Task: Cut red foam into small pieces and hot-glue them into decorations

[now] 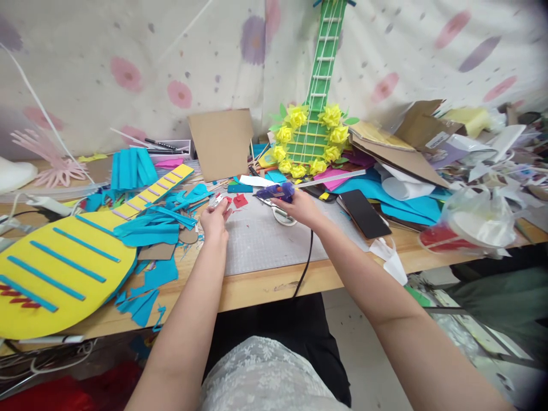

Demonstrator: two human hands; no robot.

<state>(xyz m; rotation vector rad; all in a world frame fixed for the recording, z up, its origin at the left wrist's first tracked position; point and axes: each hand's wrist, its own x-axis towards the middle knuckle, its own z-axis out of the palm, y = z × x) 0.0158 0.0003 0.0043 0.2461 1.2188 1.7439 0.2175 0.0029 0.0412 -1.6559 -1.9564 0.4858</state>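
Observation:
My right hand (pixel 302 208) is wrapped round a blue-purple glue gun (pixel 277 194), its nozzle pointing left and a black cord hanging over the table edge. The fingers of my left hand (pixel 215 220) are pinched on a small red and whitish piece (pixel 219 201), too small to make out fully. Just right of these fingers, a red paper scrap (pixel 240 200) lies on the grey cutting mat (pixel 261 245). White-handled scissors (pixel 284 216) rest on the mat under my right hand, partly hidden by it.
A yellow guitar-shaped craft (pixel 64 257) with blue strips lies left, amid blue scraps (pixel 145 311). A green guitar craft (pixel 317 108) with yellow flowers stands behind. To the right are a phone (pixel 365 213), a bagged red cup (pixel 445 237) and piled cardboard (pixel 385 142).

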